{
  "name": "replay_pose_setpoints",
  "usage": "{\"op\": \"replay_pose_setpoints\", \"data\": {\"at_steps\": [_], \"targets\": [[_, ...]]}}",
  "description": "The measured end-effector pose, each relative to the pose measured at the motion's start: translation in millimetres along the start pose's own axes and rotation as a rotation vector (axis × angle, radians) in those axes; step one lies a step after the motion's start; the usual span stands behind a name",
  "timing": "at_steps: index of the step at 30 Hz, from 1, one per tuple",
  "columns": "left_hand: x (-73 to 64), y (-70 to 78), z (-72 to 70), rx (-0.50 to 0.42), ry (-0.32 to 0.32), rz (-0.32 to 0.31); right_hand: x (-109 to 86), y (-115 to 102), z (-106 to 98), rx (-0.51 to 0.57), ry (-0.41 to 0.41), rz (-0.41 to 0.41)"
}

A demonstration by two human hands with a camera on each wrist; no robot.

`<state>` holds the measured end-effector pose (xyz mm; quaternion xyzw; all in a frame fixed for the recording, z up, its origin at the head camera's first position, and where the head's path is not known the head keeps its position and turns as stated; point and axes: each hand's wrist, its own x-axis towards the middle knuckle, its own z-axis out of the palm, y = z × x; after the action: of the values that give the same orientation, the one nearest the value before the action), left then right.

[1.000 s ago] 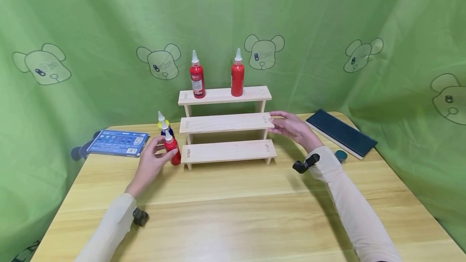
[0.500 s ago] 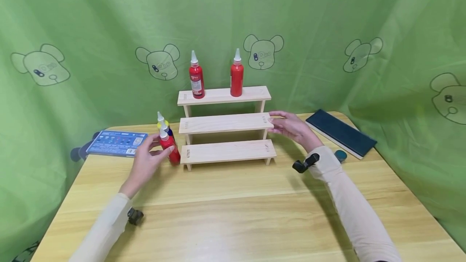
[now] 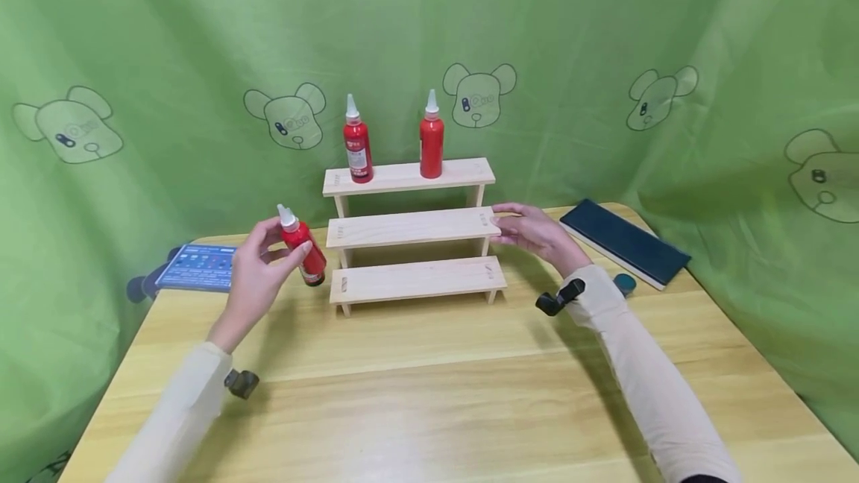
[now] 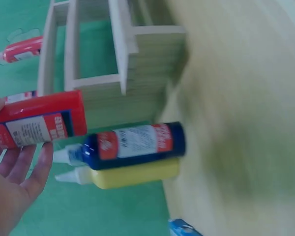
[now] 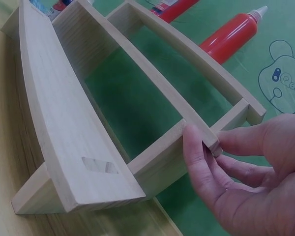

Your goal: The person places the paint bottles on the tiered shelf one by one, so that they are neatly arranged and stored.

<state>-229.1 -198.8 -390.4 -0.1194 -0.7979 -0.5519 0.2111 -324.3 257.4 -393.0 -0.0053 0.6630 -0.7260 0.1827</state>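
Note:
My left hand point(image 3: 258, 270) grips a red paint bottle point(image 3: 304, 250) with a white nozzle. The bottle tilts and is lifted off the table, left of a three-tier wooden rack point(image 3: 416, 280). In the left wrist view, a dark blue paint bottle point(image 4: 137, 146) and a yellow one point(image 4: 137, 173) stand beside the rack; the lifted bottle and hand hide them in the head view. My right hand point(image 3: 533, 233) pinches the right end of the rack's middle shelf point(image 5: 152, 73). On the top shelf stand two more red paint bottles, one left point(image 3: 358, 151), one right point(image 3: 432, 146).
A flat blue printed pack point(image 3: 194, 268) lies at the table's left back. At the right back lies a dark green-covered book point(image 3: 624, 243), with a small teal round object point(image 3: 625, 284) near the right sleeve. A green curtain point(image 3: 550, 6) hangs behind the table point(image 3: 429, 393).
My left hand has raised the red bottle from the table and moved it left and back, tilting it. The right hand keeps its hold on the middle shelf.

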Motion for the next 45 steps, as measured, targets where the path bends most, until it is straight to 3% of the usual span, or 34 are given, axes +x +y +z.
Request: {"op": "replay_pose_setpoints", "data": {"at_steps": [7,15,23,35,45], "targets": [[18.2,18.3,8.1,-0.058,0.056,0.031,-1.8,0,-2,-0.025,0.001,0.025],[44.0,32.0,28.1,-0.089,0.022,0.031,-2.3,1,-2,-0.006,0.000,0.017],[66.3,47.7,68.9,-0.174,-0.054,0.057,-1.8,1,-1,-0.010,-0.002,0.017],[86.9,60.1,141.1,-0.232,-0.164,0.027,1.5,1,-1,-0.003,-0.009,0.009],[95.5,60.1,177.0,-0.215,-0.212,0.027,-0.1,-1,1,-0.021,-0.005,0.018]]}}
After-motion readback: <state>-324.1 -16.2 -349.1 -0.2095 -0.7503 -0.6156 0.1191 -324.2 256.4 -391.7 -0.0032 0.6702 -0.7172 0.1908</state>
